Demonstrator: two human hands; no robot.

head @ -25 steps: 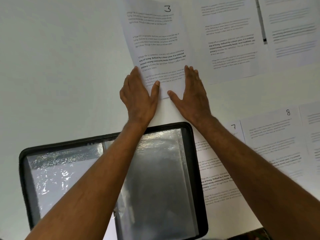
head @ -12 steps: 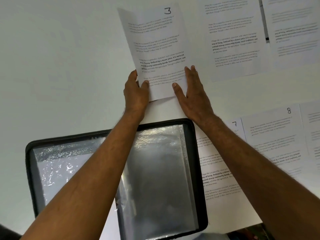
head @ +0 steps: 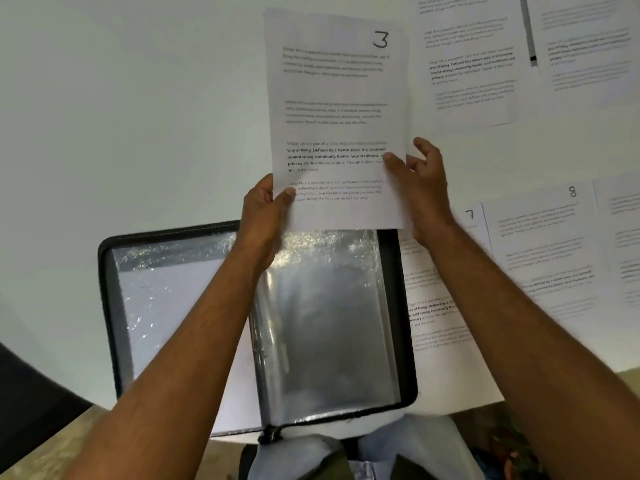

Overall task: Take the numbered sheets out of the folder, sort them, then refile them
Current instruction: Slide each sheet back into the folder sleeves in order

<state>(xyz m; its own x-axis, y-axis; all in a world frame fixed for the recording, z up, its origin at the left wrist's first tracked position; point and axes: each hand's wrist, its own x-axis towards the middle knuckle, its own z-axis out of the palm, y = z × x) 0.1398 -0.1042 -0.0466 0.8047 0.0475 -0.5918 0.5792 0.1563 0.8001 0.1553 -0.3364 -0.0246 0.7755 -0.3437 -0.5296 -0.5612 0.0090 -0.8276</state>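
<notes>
Sheet 3 (head: 337, 98) is held up over the far edge of the open folder (head: 332, 306), its lower edge level with the folder's top rim. The left hand (head: 265, 211) pinches its lower left corner, thumb on the printed face and the other fingers hidden behind the paper. The right hand (head: 420, 183) grasps the right edge, thumb on the front, the rest of the fingers curled behind and only partly seen. A handwritten "3" stands at the top right; the printed paragraphs are mostly blurred, though a bold passage reads roughly "way of living. Defined by a slower pace".

On the white desk (head: 138, 116) lie more sheets. Sheet 7 (head: 436, 306) is largely covered by the right forearm and the folder's edge; sheet 8 (head: 540, 251) sits just beside it, its number clear and its text soft. Two further pages at the top right are cut off by the frame, their numbers out of view, with a pen (head: 529, 32) lying between them. The folder's clear sleeves glare, so their contents are hard to make out.
</notes>
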